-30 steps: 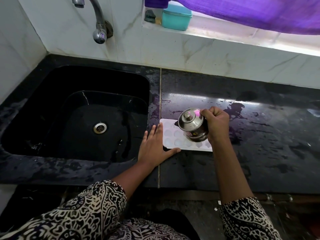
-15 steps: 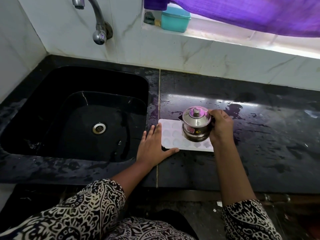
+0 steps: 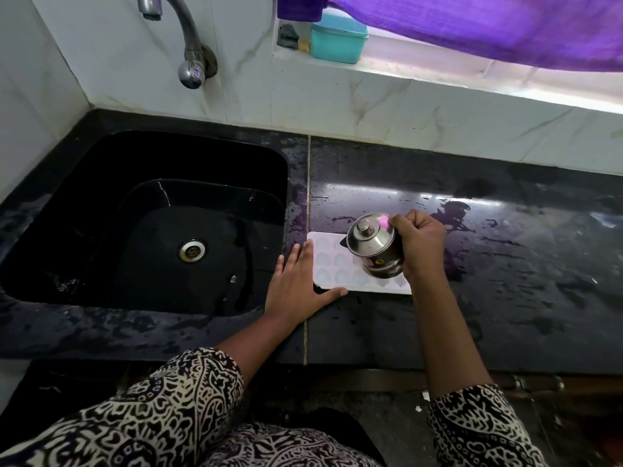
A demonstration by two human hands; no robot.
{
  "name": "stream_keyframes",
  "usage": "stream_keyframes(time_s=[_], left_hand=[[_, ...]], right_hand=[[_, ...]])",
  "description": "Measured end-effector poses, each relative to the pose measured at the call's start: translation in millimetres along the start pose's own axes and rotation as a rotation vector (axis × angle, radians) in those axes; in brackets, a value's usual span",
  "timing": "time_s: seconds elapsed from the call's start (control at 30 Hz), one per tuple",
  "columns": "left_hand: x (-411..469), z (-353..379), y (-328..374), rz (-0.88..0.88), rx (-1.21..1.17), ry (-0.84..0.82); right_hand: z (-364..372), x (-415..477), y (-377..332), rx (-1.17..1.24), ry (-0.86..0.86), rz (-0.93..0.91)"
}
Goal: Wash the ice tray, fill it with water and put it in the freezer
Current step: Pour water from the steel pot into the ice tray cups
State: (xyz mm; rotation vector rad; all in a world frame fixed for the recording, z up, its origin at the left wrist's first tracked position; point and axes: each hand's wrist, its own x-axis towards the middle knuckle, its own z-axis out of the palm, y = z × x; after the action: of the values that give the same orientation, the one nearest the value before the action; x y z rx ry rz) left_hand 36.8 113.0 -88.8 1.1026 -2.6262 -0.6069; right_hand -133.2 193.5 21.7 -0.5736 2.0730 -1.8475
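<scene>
**Filling step: ice tray flat on counter, jug tilted over it**

The ice tray (image 3: 332,264) is white with rounded pockets. It lies flat on the wet black counter (image 3: 505,281) at frame centre, just right of the sink (image 3: 145,230). Its right part is hidden behind the steel jug (image 3: 374,249).

The left hand (image 3: 296,284) is flat, fingers straight and slightly spread. It lies against the tray's left edge with the thumb along the near edge, bracing rather than gripping. The right hand (image 3: 421,244) is curled round the jug's far side and holds it tipped left above the tray, lid on. No stream is visible, so I can't tell whether water is flowing or how full the pockets are.

Handling, as a judgement:
- The tray looks like thin plastic, so light when empty and probably a bit flexible.
- It is likely slick, since the counter around it is wet.
- Once filled it gets heavier and sloshes, and any twist or tilt spills from pocket to pocket.
- Best hold is both hands, one on each short end or under the long rims, thumbs on the rim and not in the pockets.
- Lift it level and slowly, and don't pick it up by one corner.

Freezer not in view.

At the top of the frame are the tap (image 3: 183,38), a teal box (image 3: 338,38) on the ledge and a purple cloth (image 3: 488,28).
</scene>
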Motion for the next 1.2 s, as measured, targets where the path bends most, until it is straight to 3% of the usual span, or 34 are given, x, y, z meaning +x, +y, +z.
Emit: stream_keyframes(time_s=[0.33,0.6,1.2], left_hand=[[0,-1,0,0.004,-0.002,-0.008],[0,2,-2,0.008,-0.005,-0.006],[-1,-1,-2,0.015,-0.008,-0.018]], right_hand=[[0,3,-1,0.012,0.005,0.001],[-15,3,3,0.221,0.04,0.146],[-24,0,3,-0.048,0.069,0.017]])
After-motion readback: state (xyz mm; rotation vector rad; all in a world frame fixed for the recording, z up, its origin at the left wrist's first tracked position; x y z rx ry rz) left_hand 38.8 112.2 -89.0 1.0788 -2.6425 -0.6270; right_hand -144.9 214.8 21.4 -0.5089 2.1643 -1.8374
